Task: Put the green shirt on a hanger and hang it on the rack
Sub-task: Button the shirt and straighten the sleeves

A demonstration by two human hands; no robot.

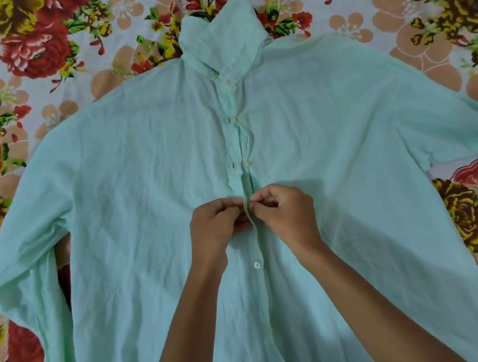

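Fabric of the thin pale green button-up cotton shirt (pixel 129 196) lies spread flat, front up, on the red-and-yellow floral bedsheet (pixel 15 59), sleeves out to either side of the hands, likely so its placket stays steady. Left hand (pixel 214 224) and right hand (pixel 285 214) pinch opposite placket edges, apparently working a button just beyond the white button (pixel 256 265) nearer the wrists

Both bare forearms enter from the lower edge and converge toward the centre. Left hand (pixel 218 225) and right hand (pixel 287 214) lie knuckles-up, side by side and nearly touching, fingers curled inward, each in a fingertip pinch grip.
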